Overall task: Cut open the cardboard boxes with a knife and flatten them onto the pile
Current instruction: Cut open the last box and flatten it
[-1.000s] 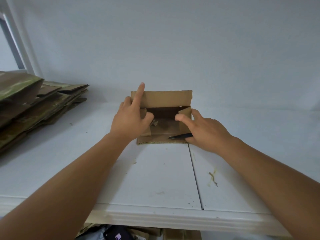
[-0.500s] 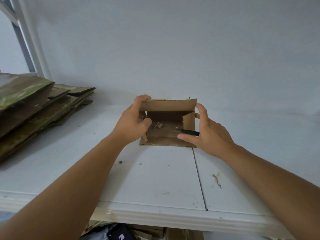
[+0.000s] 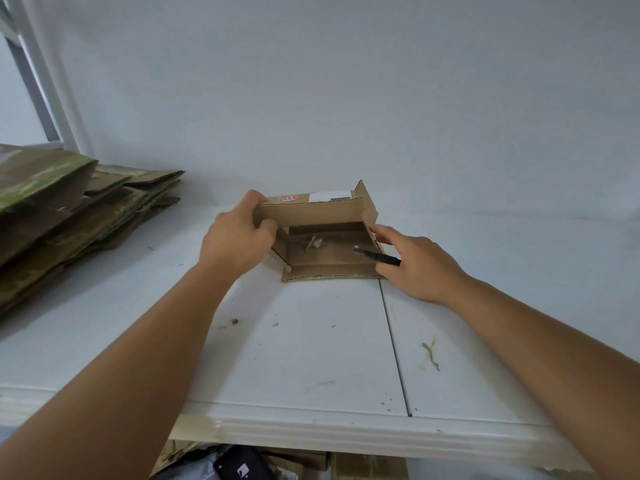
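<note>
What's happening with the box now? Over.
Left hand grips box flap. Right hand holds knife at its right side. Box open, not flat. Pile left.

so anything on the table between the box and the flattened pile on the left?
Nothing visible. The box, gripped by the left hand, is separated from the pile only by bare white table with a few small scraps nearer the front edge.
</note>
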